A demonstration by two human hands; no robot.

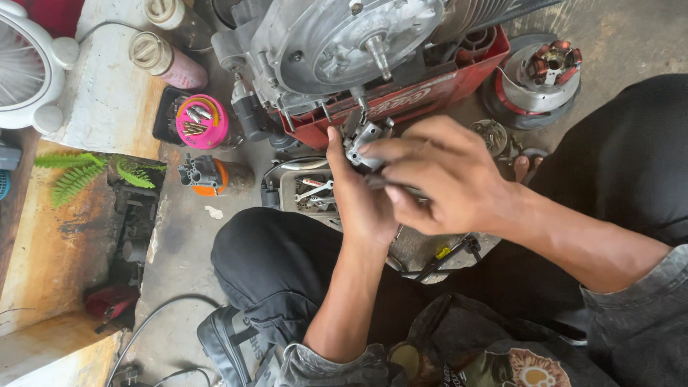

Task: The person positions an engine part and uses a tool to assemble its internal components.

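Observation:
My left hand (362, 197) holds a small grey metal engine part (363, 138) up in front of me, thumb raised beside it. My right hand (437, 172) comes over from the right, its fingertips pinched on the same part and on a thin dark tool that is mostly hidden under the fingers. Both hands hover just below a large grey engine block (337, 43) that rests on a red crate (401, 97). My knees in dark trousers frame the hands on either side.
A tray of spanners and small tools (312, 192) lies under my hands. A pink lid holding screws (202, 122), an orange-capped part (202, 175), two capped bottles (165, 61), a copper-wound stator (541, 75), a white fan (25, 68) and a fern (86, 172) surround them.

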